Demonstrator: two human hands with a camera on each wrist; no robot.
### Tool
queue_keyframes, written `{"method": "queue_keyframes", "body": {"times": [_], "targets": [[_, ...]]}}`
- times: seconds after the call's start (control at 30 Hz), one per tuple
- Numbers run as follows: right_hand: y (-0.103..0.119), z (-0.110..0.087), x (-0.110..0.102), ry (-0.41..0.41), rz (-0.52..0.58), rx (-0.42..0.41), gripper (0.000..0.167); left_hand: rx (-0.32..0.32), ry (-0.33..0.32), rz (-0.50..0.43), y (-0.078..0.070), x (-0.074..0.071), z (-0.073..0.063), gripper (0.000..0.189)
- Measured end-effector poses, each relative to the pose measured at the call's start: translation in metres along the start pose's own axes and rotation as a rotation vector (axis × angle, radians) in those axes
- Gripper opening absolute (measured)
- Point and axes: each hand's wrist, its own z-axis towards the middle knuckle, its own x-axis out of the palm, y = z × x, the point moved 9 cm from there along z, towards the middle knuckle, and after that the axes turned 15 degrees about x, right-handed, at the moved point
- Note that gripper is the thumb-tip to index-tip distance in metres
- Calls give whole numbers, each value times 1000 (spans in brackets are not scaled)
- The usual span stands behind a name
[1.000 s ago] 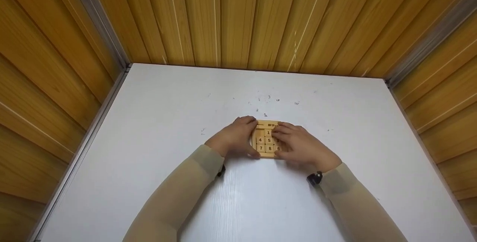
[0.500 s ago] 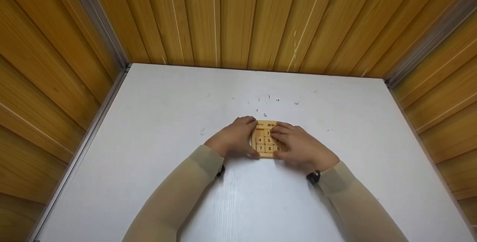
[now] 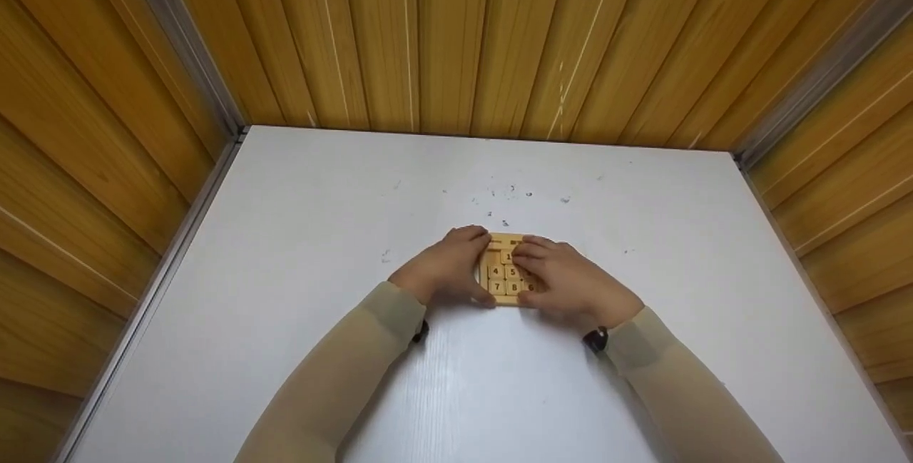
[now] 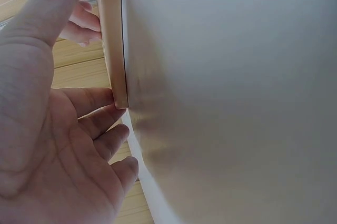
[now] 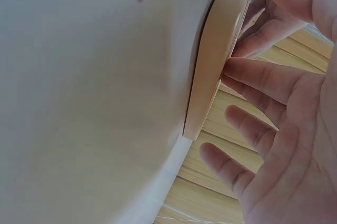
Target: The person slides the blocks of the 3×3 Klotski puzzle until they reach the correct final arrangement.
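Observation:
A wooden number slide puzzle (image 3: 508, 237) lies flat on the white table. Tiles 1, 4, 5, 7, 8 and 6 are readable, and a gap shows at the upper left. My left hand (image 3: 456, 265) holds the frame's left side, thumb at the near corner and fingers at the far one. Over the right part, my right hand (image 3: 570, 279) touches the tiles with its fingertips and covers some of them. In the right wrist view, extended fingers (image 5: 263, 77) meet the top face. Only the puzzle's side (image 4: 111, 40) shows in the left wrist view.
The white table (image 3: 321, 199) carries small dark marks (image 3: 511, 189) beyond the puzzle. Wood-patterned walls (image 3: 449, 35) enclose it at the back and both sides, with metal strips at the corners. A black band (image 3: 595, 339) is on the right wrist.
My right hand has shifted slightly left over the tiles. The left hand stays on the frame. The readable tiles keep their arrangement, and the head view has tilted a little.

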Motion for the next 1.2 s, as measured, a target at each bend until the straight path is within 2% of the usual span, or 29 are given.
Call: {"method": "queue_keyframes", "body": {"times": [0.83, 1.2], "targets": [[10, 5, 4, 12, 5, -29, 79, -3, -8, 0, -1, -1, -2, 125], [14, 7, 5, 11, 19, -54, 77, 32, -4, 14, -1, 1, 0, 124]]}}
